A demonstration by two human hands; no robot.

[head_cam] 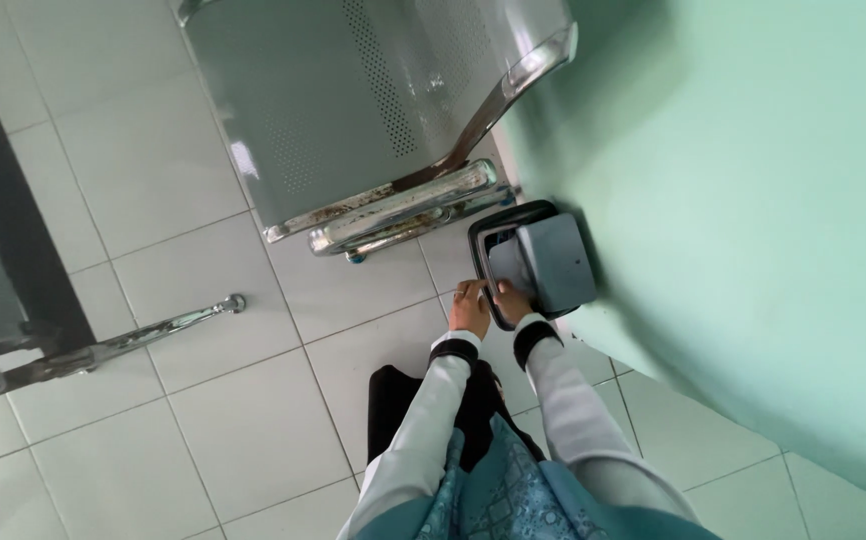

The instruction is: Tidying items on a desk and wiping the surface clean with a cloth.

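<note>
Grey plastic forms the swing lid of a small dark bin that stands on the white tiled floor, pushed against the pale green wall on its far side and close to the foot of a perforated metal bench seat. Both hands meet at the bin's near rim. The left hand rests on the rim's outer corner with its fingers curled down over the edge, pressed together rather than spread. The right hand grips the same rim just beside it, fingers hooked over the dark frame at the lid's lower edge; whether they pinch the frame or only lie on it I cannot tell. The two hands are nearly touching. The lid is tilted, showing a narrow gap along the frame, but what is inside the bin is hidden. Open floor lies to the left of the hands, bounded by the chrome bench rail above and a second bench's metal leg further left. The wall closes off the right side entirely.
</note>
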